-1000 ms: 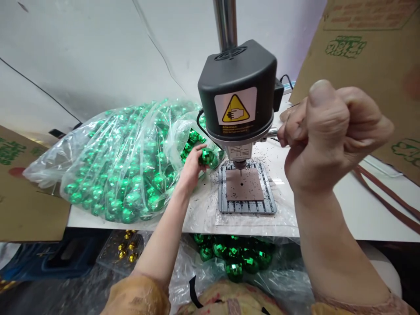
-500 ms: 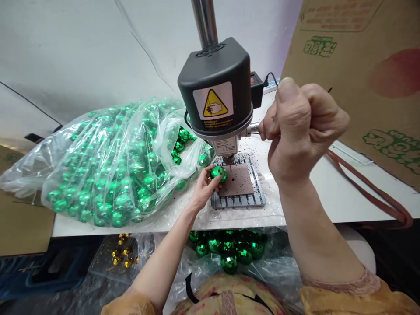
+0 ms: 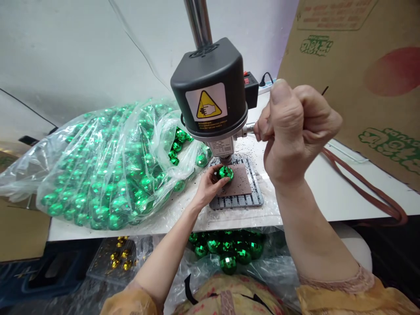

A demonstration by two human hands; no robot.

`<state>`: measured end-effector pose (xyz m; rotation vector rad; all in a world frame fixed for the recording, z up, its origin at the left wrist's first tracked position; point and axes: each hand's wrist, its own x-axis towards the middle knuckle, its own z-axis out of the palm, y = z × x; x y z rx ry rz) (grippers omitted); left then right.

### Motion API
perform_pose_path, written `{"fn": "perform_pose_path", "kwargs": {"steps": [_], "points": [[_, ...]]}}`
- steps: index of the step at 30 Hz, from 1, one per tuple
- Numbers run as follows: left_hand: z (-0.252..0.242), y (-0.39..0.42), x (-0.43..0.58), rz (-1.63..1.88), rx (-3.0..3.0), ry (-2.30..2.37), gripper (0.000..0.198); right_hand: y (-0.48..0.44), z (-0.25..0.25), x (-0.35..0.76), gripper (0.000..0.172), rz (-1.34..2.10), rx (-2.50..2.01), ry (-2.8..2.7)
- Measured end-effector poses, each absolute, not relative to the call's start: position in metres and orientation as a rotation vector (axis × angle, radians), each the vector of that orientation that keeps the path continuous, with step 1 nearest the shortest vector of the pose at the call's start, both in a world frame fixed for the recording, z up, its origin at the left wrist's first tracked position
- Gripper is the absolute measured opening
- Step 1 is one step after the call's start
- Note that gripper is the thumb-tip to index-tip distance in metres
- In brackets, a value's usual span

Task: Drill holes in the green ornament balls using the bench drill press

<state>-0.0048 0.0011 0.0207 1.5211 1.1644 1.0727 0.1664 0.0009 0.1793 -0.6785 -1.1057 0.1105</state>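
A shiny green faceted ball point(image 3: 225, 174) sits between the thumb and fingers of my left hand point(image 3: 210, 186), under the chuck of a small black drill press point(image 3: 210, 96). Below the ball lies a brown board point(image 3: 241, 181) on the slotted metal base plate point(image 3: 257, 197), both strewn with dark chips. The drill bit is hidden behind the ball, so I cannot tell whether it touches. My right hand point(image 3: 292, 127) is closed round the feed lever point(image 3: 250, 130) at the press's right side; most of the lever is covered by the fingers.
A large clear plastic bag point(image 3: 98, 170) full of green balls fills the table's left. More green balls point(image 3: 229, 251) lie in plastic below the table edge. A cardboard box point(image 3: 348, 83) stands at right, near a brown strap point(image 3: 367, 188). Small gold balls point(image 3: 124, 253) lie lower left.
My left hand has moved the green ball slightly right, from beside the drill bit to beneath the chuck. My right hand stays on the lever. The whole view has shifted slightly.
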Motion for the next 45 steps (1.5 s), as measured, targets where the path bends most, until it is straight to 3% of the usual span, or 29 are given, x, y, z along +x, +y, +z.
{"fn": "perform_pose_path", "kwargs": {"steps": [10, 45], "points": [[0.022, -0.009, 0.01, 1.029, 1.904, 1.387, 0.051, 0.001, 0.181, 0.167, 0.049, 0.225, -0.552, -1.053], [0.01, -0.01, 0.01, 1.072, 1.865, 1.357, 0.051, -0.002, 0.138, 0.167, 0.048, 0.018, -0.227, -1.099]]}}
